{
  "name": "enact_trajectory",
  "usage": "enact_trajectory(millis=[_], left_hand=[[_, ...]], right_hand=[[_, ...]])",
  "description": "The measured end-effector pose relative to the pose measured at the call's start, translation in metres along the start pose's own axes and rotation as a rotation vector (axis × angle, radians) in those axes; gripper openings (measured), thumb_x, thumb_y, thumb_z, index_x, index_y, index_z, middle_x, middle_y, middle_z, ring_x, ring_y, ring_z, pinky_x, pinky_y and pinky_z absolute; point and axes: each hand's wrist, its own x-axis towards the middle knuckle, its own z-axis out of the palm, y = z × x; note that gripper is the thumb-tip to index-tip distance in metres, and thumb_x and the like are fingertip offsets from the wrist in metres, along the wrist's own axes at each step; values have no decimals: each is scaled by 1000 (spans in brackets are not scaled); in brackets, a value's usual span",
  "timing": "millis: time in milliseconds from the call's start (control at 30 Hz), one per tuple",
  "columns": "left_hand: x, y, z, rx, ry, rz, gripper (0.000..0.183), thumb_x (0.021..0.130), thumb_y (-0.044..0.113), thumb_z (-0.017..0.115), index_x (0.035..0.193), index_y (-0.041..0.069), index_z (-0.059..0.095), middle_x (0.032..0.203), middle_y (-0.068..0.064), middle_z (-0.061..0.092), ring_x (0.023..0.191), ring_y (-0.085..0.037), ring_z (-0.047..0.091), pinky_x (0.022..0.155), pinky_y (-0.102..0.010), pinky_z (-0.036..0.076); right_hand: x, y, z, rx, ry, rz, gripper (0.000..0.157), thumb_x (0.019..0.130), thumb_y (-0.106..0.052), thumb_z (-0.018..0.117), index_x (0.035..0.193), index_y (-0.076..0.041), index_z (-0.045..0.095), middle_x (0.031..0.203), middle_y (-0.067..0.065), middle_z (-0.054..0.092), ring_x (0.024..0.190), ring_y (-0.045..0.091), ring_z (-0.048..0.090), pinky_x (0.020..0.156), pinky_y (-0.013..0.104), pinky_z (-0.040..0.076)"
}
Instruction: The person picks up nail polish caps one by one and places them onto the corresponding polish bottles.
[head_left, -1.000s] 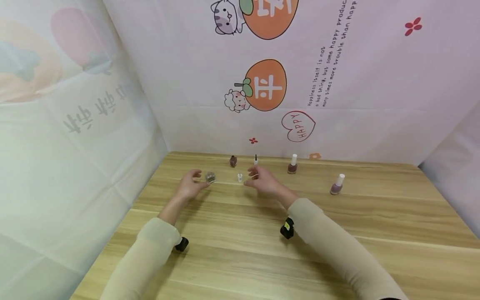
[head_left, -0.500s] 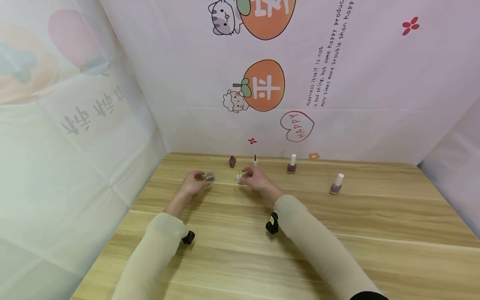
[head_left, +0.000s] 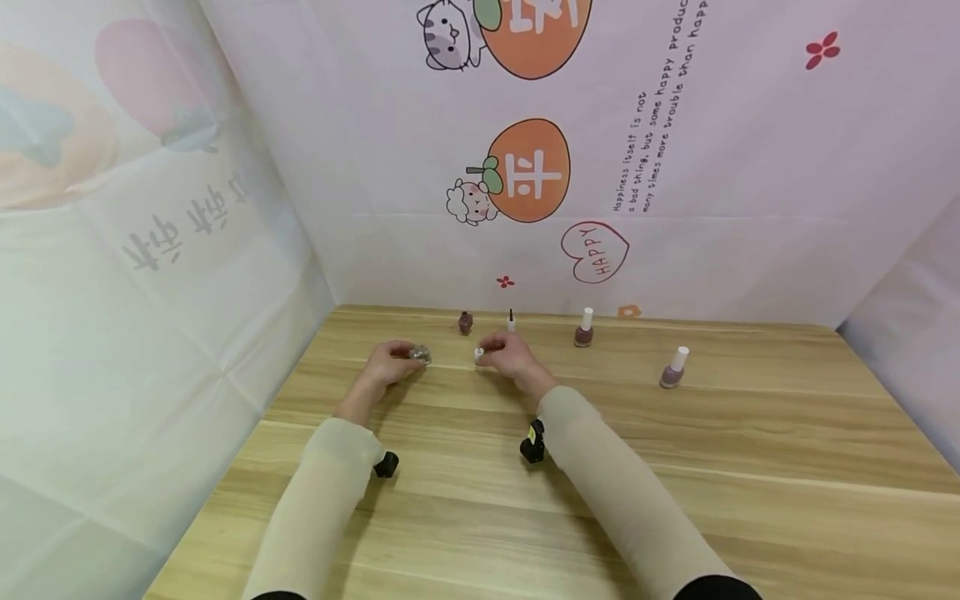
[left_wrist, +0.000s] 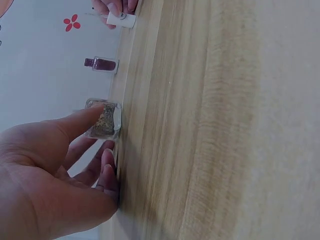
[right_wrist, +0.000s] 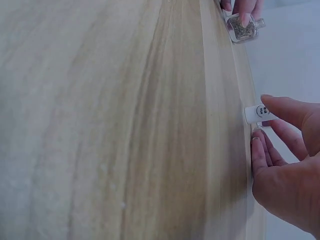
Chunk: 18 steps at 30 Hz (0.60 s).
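Observation:
My left hand (head_left: 386,364) pinches a small clear nail polish bottle (left_wrist: 105,123) with glittery contents between thumb and fingers. The bottle stands uncapped on the table. To its right, the thumb and fingers of my right hand (head_left: 512,355) pinch a white nail polish cap (right_wrist: 254,115). This cap stands upside down, its thin brush pointing up in the left wrist view. Behind the two hands are an uncapped dark red polish bottle (head_left: 466,324) and a second white cap (head_left: 512,323), upended with a dark brush.
Two capped polish bottles stand further right: a dark mauve bottle (head_left: 583,336) near the back and a purple bottle (head_left: 672,377) closer in. A printed cloth (head_left: 420,250) hangs behind the wooden table (head_left: 465,533), and another cloth hangs at the left.
My right hand has moved left to the white cap and closed its fingers on it. My left hand has come slightly right and taken hold of the glitter bottle.

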Motion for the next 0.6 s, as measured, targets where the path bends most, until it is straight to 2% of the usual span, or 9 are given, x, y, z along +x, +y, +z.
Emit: enact_trajectory(millis=[200,600], left_hand=[[5,-3,2,-17,3,9,36,82,8,72,117,2,63,115,-14,60,106,-25,55,92,-35,45],[3,-4,4,-43,30,4,32,81,7,73,112,3,66,114,-13,62,105,-25,55,92,-36,44]], right_hand=[[0,1,2,-12,37,21,30,80,-2,71,110,-1,64,110,13,61,98,23,55,80,32,47],[2,2,4,-20,79,27,28,79,-3,73,107,-3,68,107,10,62,97,22,55,78,31,46]])
